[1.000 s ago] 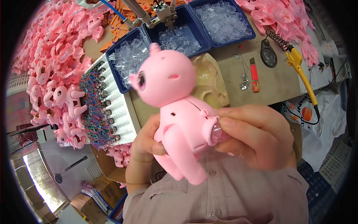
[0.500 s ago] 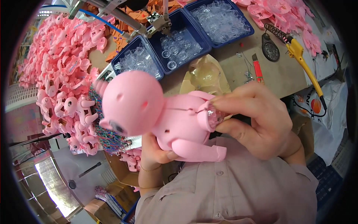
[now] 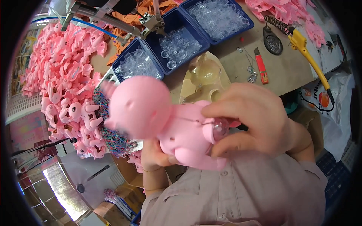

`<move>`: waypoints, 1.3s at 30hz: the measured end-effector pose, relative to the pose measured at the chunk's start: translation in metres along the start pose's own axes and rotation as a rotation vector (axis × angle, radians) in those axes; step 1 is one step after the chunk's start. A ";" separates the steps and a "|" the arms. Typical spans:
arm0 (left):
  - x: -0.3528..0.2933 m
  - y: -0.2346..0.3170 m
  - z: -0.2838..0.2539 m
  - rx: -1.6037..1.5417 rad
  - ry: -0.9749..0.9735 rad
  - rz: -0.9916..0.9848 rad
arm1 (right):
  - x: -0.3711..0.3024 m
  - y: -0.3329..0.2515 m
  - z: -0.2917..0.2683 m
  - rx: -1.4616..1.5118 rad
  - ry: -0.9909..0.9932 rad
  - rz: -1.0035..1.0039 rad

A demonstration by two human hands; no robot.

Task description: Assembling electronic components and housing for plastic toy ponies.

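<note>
A pink plastic animal toy (image 3: 184,130) is held up in front of me, its round head to the left and its short legs toward the right; the head is smeared by motion. My left hand (image 3: 154,155) grips it from below, with most of its fingers hidden behind the body. A clear plastic dome (image 3: 220,129) sits at the round opening on the toy's right end. Around that end my right hand (image 3: 260,118) curls, its fingers above the dome and its thumb below. A seam line runs along the body.
Beyond the toy stand blue bins (image 3: 166,41) of clear plastic parts and a cream mould (image 3: 201,75). A red-handled cutter (image 3: 261,67) and a yellow soldering iron (image 3: 301,49) lie at right. Pink toy shells (image 3: 62,64) and coloured wires (image 3: 113,130) pile up at left; a metal fixture (image 3: 109,22) overhangs.
The toy has shifted slightly right and down. My right hand's fingers have spread a little around the dome, which shows more plainly. My left hand keeps its grip.
</note>
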State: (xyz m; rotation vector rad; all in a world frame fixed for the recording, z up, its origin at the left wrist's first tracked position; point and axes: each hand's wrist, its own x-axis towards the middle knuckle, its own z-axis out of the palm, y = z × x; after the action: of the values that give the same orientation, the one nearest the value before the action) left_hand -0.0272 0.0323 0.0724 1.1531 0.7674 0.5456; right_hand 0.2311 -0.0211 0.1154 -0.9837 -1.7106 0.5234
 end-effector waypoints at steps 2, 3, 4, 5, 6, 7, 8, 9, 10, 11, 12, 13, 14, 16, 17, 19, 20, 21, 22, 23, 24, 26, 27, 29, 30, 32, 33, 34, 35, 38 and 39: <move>0.009 0.017 0.012 -0.075 0.111 -0.204 | -0.006 0.008 0.000 0.031 -0.094 0.144; 0.014 0.012 0.003 0.034 0.082 -0.201 | -0.009 0.015 0.003 0.031 -0.095 0.153; 0.022 0.013 0.006 0.042 0.092 -0.198 | -0.014 0.022 0.007 0.136 -0.077 0.412; 0.029 0.012 0.011 0.047 0.103 -0.195 | -0.020 0.030 0.011 0.237 -0.060 0.672; 0.032 0.005 0.009 0.107 0.102 -0.170 | -0.026 0.038 0.015 0.236 -0.064 0.685; 0.037 0.006 0.017 0.190 0.087 -0.144 | -0.034 0.047 0.019 0.290 -0.025 0.776; 0.042 -0.003 0.012 0.452 0.068 -0.032 | -0.040 0.052 0.021 0.345 0.015 0.867; 0.045 -0.012 0.008 0.713 0.048 0.082 | -0.045 0.054 0.023 0.341 0.006 0.883; 0.049 -0.014 0.012 0.701 0.048 0.071 | -0.048 0.057 0.027 0.312 0.039 0.906; 0.052 -0.010 0.018 0.765 0.080 0.069 | -0.050 0.058 0.030 0.283 0.069 0.927; 0.054 -0.008 0.023 0.831 0.113 0.067 | -0.050 0.059 0.031 0.278 0.070 0.934; 0.054 -0.008 0.024 0.823 0.116 0.057 | -0.052 0.061 0.032 0.279 0.060 0.944; 0.054 -0.008 0.025 0.948 0.122 0.142 | -0.055 0.065 0.033 0.091 0.046 0.786; 0.054 -0.008 0.030 1.034 0.144 0.182 | -0.059 0.072 0.033 -0.089 0.017 0.625; 0.053 -0.009 0.033 1.027 0.151 0.174 | -0.062 0.077 0.031 -0.174 -0.003 0.565; 0.050 -0.012 0.039 1.259 0.016 0.317 | -0.070 0.081 0.029 -0.256 -0.033 0.505; 0.048 -0.016 0.044 1.345 -0.003 0.303 | -0.075 0.082 0.030 -0.281 -0.018 0.492; 0.045 -0.017 0.045 1.340 0.002 0.298 | -0.078 0.082 0.031 -0.305 -0.003 0.479; 0.044 -0.018 0.045 1.372 0.006 0.283 | -0.079 0.083 0.031 -0.307 -0.005 0.485; 0.043 -0.019 0.045 1.405 0.009 0.269 | -0.080 0.083 0.031 -0.325 0.004 0.438; 0.043 -0.017 0.045 1.437 -0.005 0.271 | -0.082 0.083 0.031 -0.343 0.014 0.390; 0.045 -0.014 0.048 1.458 -0.015 0.291 | -0.083 0.083 0.031 -0.370 0.027 0.352; 0.046 -0.013 0.050 1.481 -0.022 0.315 | -0.083 0.082 0.031 -0.399 0.041 0.309; 0.054 -0.011 0.059 1.505 -0.034 0.332 | -0.083 0.078 0.032 -0.441 0.051 0.310; 0.057 -0.012 0.063 1.532 -0.037 0.349 | -0.083 0.075 0.033 -0.479 0.057 0.302; 0.061 -0.014 0.072 1.593 -0.011 0.300 | -0.084 0.071 0.036 -0.467 0.072 0.330; 0.063 -0.015 0.074 1.651 0.028 0.249 | -0.085 0.070 0.037 -0.453 0.078 0.348; 0.065 -0.015 0.072 1.655 0.014 0.253 | -0.087 0.070 0.038 -0.455 0.089 0.357; 0.067 -0.016 0.067 1.626 0.021 0.315 | -0.089 0.071 0.039 -0.435 0.101 0.347; 0.070 -0.014 0.064 1.586 0.026 0.361 | -0.091 0.072 0.038 -0.395 0.113 0.345; 0.071 -0.013 0.065 1.572 0.038 0.344 | -0.092 0.073 0.037 -0.375 0.103 0.344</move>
State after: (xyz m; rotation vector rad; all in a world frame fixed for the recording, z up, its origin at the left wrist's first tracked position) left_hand 0.0678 0.0407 0.0551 2.7584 1.0330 0.1433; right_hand 0.2342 -0.0503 -0.0041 -1.5643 -1.5844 0.3674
